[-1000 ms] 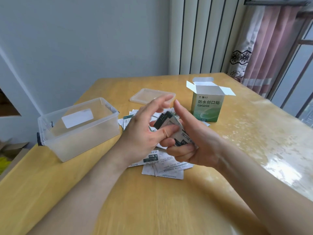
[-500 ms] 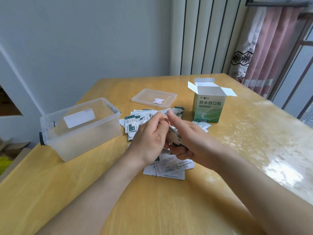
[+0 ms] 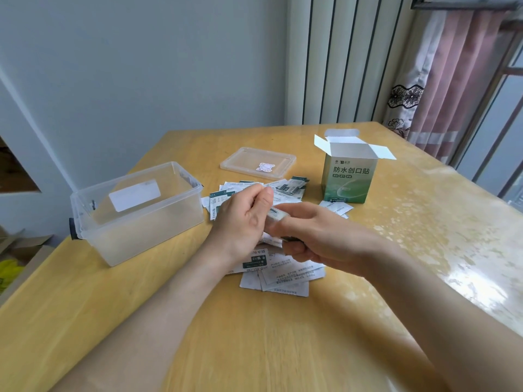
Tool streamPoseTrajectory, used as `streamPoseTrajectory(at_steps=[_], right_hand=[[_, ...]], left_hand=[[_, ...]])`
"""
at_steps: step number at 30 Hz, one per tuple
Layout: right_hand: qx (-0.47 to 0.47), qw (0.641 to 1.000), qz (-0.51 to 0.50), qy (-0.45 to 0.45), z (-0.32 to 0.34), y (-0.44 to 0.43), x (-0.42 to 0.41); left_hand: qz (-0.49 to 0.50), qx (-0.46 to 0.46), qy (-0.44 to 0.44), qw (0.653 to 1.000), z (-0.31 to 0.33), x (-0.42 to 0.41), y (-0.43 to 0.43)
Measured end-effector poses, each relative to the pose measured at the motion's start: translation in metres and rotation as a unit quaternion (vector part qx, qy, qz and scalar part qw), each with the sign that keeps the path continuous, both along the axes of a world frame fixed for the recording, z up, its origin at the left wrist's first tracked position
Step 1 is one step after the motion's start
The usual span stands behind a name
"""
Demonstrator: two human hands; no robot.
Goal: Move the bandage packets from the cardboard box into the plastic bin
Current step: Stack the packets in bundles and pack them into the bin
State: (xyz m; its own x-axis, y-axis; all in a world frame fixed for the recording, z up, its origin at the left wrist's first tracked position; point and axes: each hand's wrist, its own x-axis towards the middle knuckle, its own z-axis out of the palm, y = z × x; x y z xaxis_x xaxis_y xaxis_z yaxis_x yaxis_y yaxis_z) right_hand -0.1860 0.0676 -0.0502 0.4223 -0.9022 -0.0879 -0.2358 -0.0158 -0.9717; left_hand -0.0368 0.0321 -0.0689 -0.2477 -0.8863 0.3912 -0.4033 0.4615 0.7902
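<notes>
Several white-and-green bandage packets point(image 3: 285, 274) lie scattered on the wooden table point(image 3: 254, 335) between the bin and the box. My left hand point(image 3: 243, 219) and my right hand point(image 3: 319, 236) meet above them, together gripping a small stack of packets point(image 3: 276, 215) edge-on between fingers and thumbs. The clear plastic bin point(image 3: 138, 210) stands open at the left, with only a white label showing on its wall. The green cardboard box point(image 3: 349, 176) stands upright at the right, flaps open; its inside is hidden.
The bin's clear lid point(image 3: 257, 162), with a small sticker, lies flat behind the packets. More packets point(image 3: 291, 188) lie near the box's foot. A wall and a radiator stand behind the table; curtains hang at the right. A glossy cover film reflects light on the table's right side.
Both hands have dropped lower and closed together on the stack. The packets, fanned and upright a second ago, are now squeezed flat between the hands.
</notes>
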Motion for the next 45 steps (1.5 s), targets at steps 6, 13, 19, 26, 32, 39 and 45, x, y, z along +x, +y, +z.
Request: streamPoseTrajectory(at_steps=[6, 13, 19, 26, 32, 39, 45], right_hand=[[-0.202, 0.954, -0.04, 0.216, -0.008, -0.006, 0.002], [-0.151, 0.961, -0.099, 0.208, -0.004, -0.014, -0.011], [-0.088, 0.978, -0.117, 0.15, -0.008, -0.014, -0.008], [-0.081, 0.976, -0.181, 0.088, -0.01, -0.018, -0.009], [-0.075, 0.977, -0.18, 0.088, -0.011, -0.017, -0.008], [0.084, 0.966, -0.155, -0.19, -0.009, -0.014, 0.0], [0.144, 0.946, -0.098, -0.272, -0.004, -0.003, 0.014]], left_hand=[[-0.042, 0.076, -0.13, 0.988, 0.008, 0.015, -0.005], [-0.072, 0.133, -0.448, 0.881, 0.028, 0.046, -0.003], [-0.111, 0.154, -0.45, 0.873, 0.029, 0.041, 0.0], [-0.117, 0.166, -0.463, 0.863, 0.035, 0.045, 0.004], [-0.115, 0.11, -0.526, 0.835, 0.034, 0.033, 0.012], [-0.151, 0.161, -0.081, 0.972, 0.052, 0.041, 0.013], [-0.048, 0.12, 0.12, 0.984, 0.021, 0.008, 0.008]])
